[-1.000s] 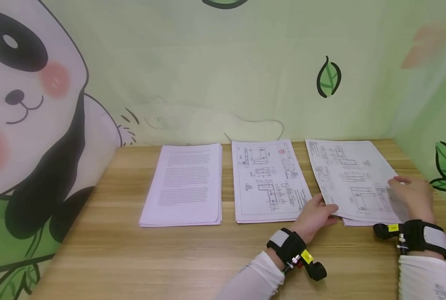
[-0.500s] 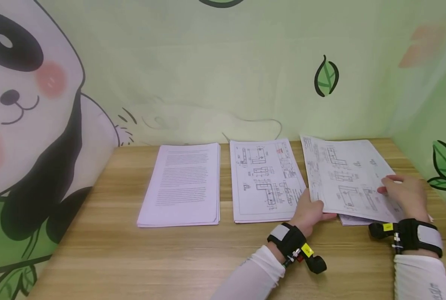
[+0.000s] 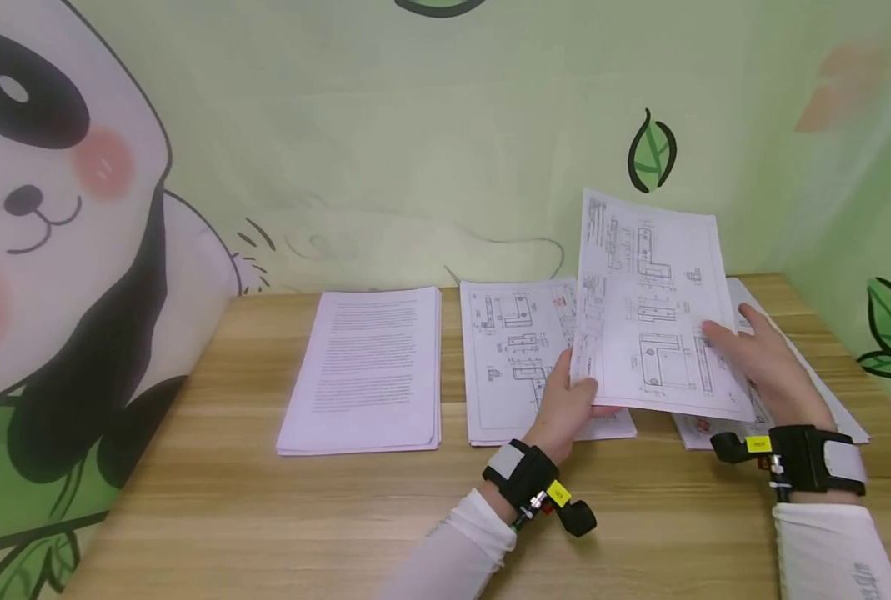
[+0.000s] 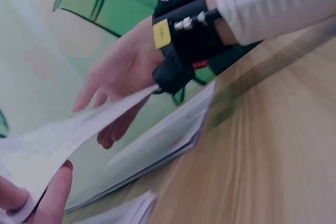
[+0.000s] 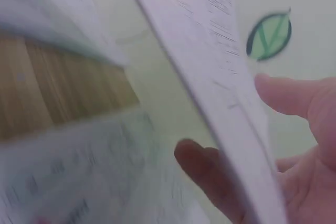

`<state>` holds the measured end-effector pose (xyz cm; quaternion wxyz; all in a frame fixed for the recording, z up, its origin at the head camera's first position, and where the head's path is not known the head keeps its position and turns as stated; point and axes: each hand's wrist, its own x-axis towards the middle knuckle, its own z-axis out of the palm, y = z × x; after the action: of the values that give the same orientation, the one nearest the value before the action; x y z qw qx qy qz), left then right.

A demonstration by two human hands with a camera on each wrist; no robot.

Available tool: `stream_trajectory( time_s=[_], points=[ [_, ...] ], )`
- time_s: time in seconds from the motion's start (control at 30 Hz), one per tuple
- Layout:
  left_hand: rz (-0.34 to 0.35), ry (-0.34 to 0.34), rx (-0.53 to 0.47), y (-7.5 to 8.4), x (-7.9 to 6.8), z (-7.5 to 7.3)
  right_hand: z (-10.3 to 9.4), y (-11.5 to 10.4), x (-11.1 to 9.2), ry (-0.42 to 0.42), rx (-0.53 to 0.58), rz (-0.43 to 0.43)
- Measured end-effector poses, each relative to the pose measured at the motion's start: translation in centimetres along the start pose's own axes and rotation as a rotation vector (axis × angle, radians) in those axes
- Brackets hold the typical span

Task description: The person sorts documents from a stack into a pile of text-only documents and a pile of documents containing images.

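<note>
A white sheet printed with technical drawings is lifted and tilted above the table, overlapping two paper stacks in the head view. My left hand pinches its lower left corner, thumb on top and fingers underneath. My right hand is at the sheet's right edge, thumb on the front side and fingers behind. In the right wrist view a gap shows between that thumb and the paper. Beneath it lies the right stack of drawings, partly hidden by the sheet and my right hand.
The middle stack of drawings lies just left of the raised sheet, partly covered by it. Farther left is a stack of text pages. Behind the wooden table hangs a green printed backdrop.
The sheet has come up off the right stack and shifted left, its far edge rising. My left hand moved left with its corner; my right hand also moved left, its fingers spreading.
</note>
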<state>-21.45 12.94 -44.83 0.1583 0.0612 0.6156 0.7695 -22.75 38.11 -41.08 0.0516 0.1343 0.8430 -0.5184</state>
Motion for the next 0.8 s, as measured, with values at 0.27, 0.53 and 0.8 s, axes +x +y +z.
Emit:
stream_trajectory(
  time_s=[0.27,0.53,0.8],
  points=[
    [0.103,-0.048,0.069,2.2,-1.1,-4.2,3.4,-3.1,-0.8,0.084,0.096,-0.169],
    [0.116,0.041,0.199,5.3,-2.0,-8.0,6.5,-5.0,-2.0,0.053,0.243,-0.243],
    [0.017,0.202,0.299,6.1,-2.2,-11.9,9.6,-5.6,-2.2,-0.037,0.133,-0.211]
  ],
)
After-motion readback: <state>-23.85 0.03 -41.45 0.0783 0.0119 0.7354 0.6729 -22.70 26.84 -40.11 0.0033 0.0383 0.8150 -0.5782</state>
